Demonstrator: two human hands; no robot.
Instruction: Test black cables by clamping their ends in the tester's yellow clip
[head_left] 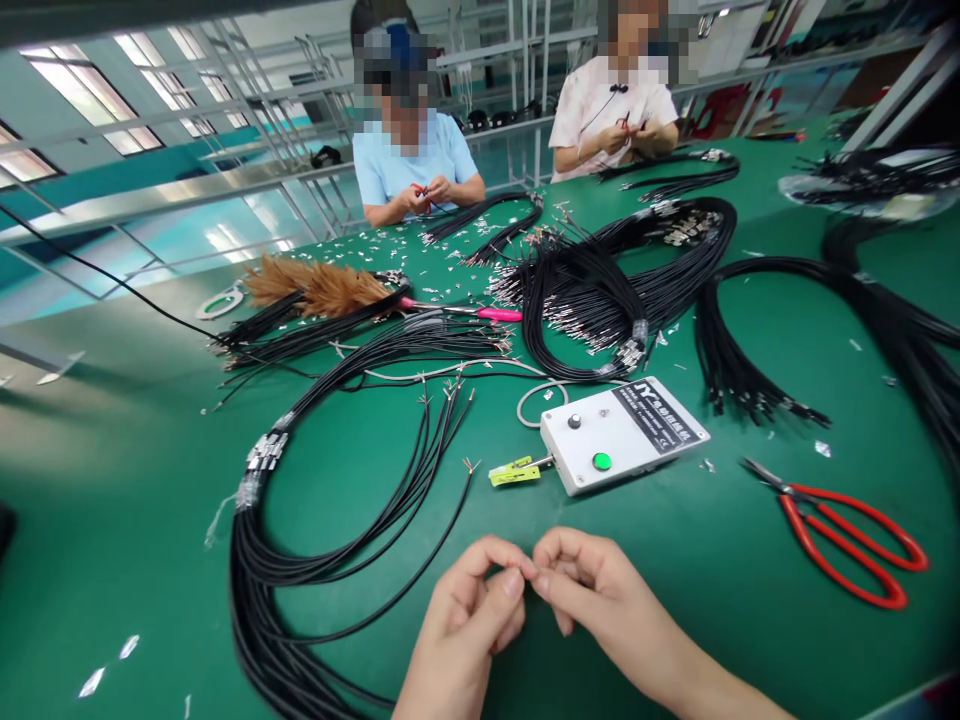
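Note:
Low in the middle of the view, my left hand [484, 595] and my right hand [589, 585] meet at the fingertips. Both are closed in a pinch; anything between the fingers is too small or hidden to make out. Just left of them, a single black cable [431, 578] ends in bare splayed wires, apart from a bundle of black cables [251, 560] bound with clear wrap. Beyond my hands lies a white control box [559, 445] with a black knob, a green button and a yellow-green clip [514, 472] on its front. Red-handled scissors [832, 530] rest at the right.
More black cable bundles [675, 260] cover the green table [360, 460]. A brown brush [322, 285] with a pink handle lies at the back left. Small foil scraps are scattered about. Across the table, two people [416, 155] hold red-handled tools over cables.

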